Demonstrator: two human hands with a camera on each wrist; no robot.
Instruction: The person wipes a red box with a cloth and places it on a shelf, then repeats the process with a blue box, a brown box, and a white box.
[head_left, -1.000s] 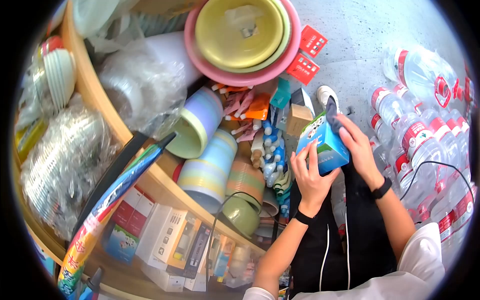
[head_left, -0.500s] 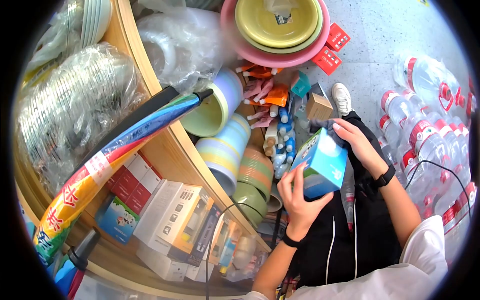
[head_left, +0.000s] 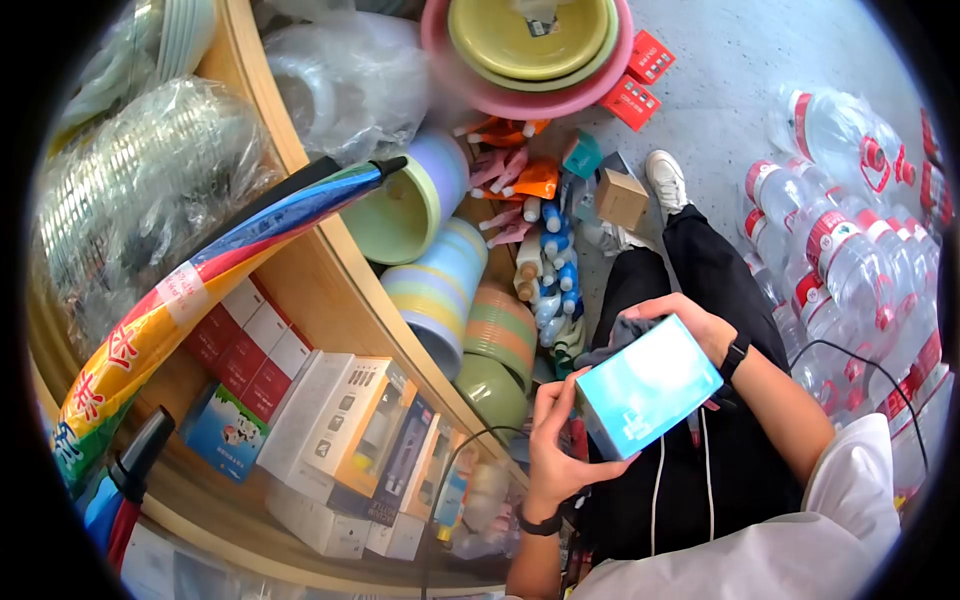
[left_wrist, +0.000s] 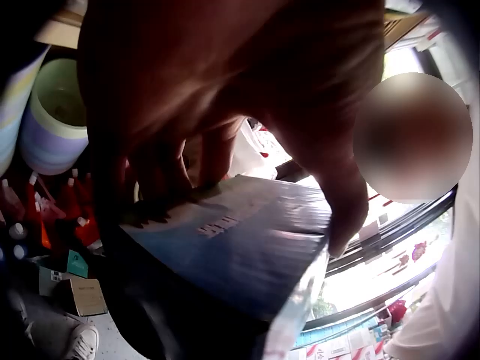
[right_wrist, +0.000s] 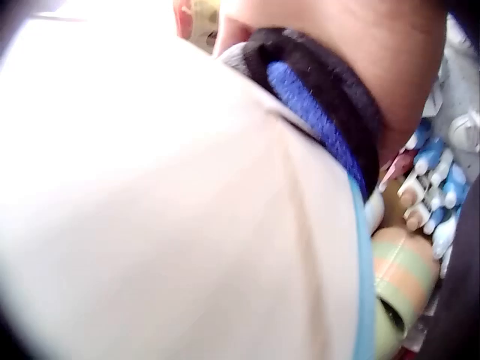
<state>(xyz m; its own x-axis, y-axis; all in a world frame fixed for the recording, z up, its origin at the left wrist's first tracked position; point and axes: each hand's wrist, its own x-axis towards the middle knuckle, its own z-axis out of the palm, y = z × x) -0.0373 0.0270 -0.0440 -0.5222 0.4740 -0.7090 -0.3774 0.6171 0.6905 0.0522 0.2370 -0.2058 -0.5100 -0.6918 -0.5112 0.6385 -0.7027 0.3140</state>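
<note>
A blue carton [head_left: 655, 385] is held up over the lap, with a glare-lit face turned toward the head camera. My left hand [head_left: 555, 450] grips its near left corner, thumb along the lower edge and fingers along the left side. In the left wrist view, that hand's fingers and thumb span the carton [left_wrist: 232, 232]. Around the far side, my right hand [head_left: 695, 325] holds a dark cloth [head_left: 625, 335] against the carton; its fingertips are hidden. The right wrist view shows the bunched black cloth with a blue patch [right_wrist: 315, 109] beside a pale, blurred surface.
Wooden shelves [head_left: 350, 285] with boxes stand to the left, an umbrella-like colourful wrapped item [head_left: 190, 290] in front. Striped pots [head_left: 435, 290], bottles [head_left: 550, 260], a small brown box [head_left: 621, 199] and nested basins [head_left: 530, 40] lie ahead. Large water bottles [head_left: 840, 245] crowd the right.
The carton has come down toward the body and turned, so a plain bright blue face shows instead of the printed one. Both hands have moved with it, the right hand nearer the body.
</note>
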